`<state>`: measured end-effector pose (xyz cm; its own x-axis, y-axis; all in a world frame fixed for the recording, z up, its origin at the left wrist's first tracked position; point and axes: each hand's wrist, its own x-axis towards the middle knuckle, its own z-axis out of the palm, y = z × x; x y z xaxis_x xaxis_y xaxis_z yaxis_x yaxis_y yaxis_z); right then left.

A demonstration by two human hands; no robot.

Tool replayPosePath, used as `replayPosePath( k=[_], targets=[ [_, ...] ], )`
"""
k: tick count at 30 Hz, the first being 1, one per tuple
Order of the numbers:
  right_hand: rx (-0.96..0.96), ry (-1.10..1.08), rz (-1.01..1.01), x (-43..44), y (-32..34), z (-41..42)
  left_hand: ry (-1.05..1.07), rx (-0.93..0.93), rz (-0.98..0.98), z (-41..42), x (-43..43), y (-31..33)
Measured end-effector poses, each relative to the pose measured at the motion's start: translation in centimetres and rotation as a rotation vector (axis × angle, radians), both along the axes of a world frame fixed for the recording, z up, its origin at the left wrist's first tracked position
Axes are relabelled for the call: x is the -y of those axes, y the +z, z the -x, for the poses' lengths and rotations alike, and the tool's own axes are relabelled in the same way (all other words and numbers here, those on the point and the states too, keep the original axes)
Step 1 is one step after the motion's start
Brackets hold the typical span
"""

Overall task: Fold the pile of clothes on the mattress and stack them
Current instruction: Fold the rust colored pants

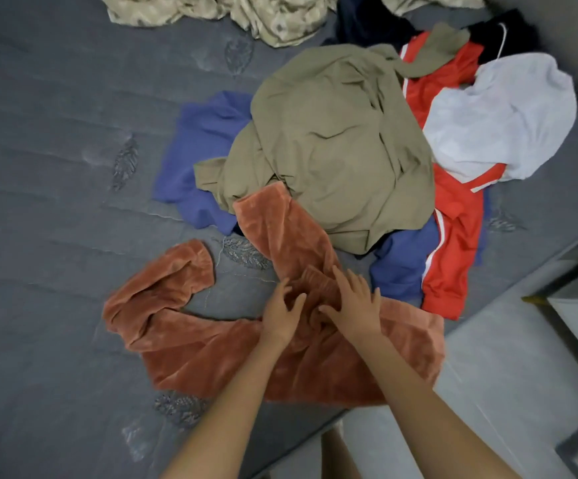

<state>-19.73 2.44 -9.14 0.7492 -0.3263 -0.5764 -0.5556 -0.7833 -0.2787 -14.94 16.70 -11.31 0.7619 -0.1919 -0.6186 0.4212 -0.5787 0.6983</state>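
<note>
On mattress (pixel 56 202), left hand (pixel 280 314) grips velvet garment (pixel 211 354); right hand (pixel 354 305) presses.

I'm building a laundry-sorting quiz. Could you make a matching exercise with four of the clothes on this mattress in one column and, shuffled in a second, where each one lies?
1. rust velvet garment
2. khaki garment
3. white garment
4. patterned beige cloth

A. at the far edge of the mattress
B. lying over the blue garment
C. under the left hand and right hand
D. on the red garment, far right

Pairs: 1-C, 2-B, 3-D, 4-A
</note>
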Motion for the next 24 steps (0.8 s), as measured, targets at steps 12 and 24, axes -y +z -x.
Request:
replayPosePath(
  k=[12,24],
  targets=[
    [0.148,-0.060,-0.026,0.6,-1.4,2.3,-0.304,0.015,-0.211,-1.2,1.4,-1.5],
    [0.236,0.004,-0.322,-5.6,15.5,-6.0,0.078,0.438,0.211,-7.1,-6.4,17.6]
  ],
)
